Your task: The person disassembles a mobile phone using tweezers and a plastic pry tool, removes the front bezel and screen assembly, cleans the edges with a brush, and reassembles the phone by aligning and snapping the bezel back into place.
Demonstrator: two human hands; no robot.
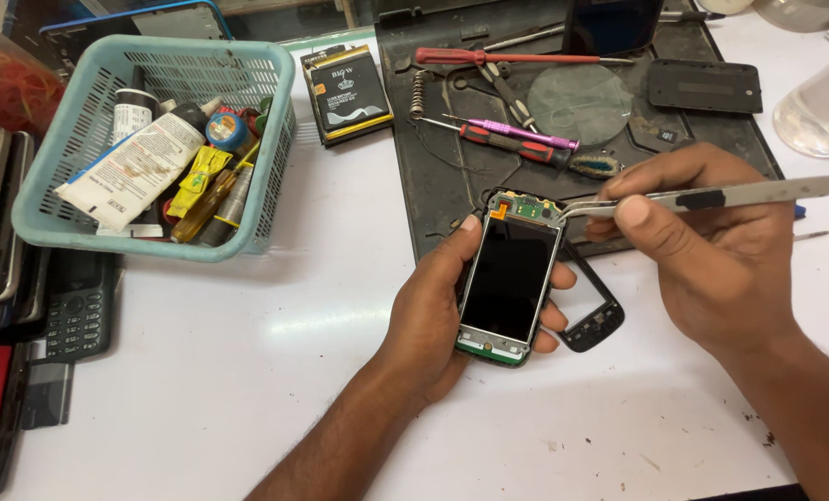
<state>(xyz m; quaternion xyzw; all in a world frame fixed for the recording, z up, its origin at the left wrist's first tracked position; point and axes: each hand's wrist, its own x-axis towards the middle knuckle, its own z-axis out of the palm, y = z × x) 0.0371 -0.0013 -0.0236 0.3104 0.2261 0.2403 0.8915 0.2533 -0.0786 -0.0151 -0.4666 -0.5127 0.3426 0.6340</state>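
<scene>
Here the left hand [433,315] is wrapped around a small phone [510,278] with its cover off, near the middle of the desk [247,371]. The right hand [711,250] pinches metal tweezers [702,198], whose tip touches the phone's top edge (the green part). A blue basket [154,139] sits by the desk's left edge.

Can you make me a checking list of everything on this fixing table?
Surface: white table, dark work mat on it.
Job's things: opened phone in the left hand; tweezers in the right hand, tips at the phone's top edge.
Clutter: teal basket of tubes, screwdrivers, battery, black phone frame.
Grippers: both hands gripping.
Cables: nothing seen.
Surroundings: stacked phones at the left edge.
</scene>
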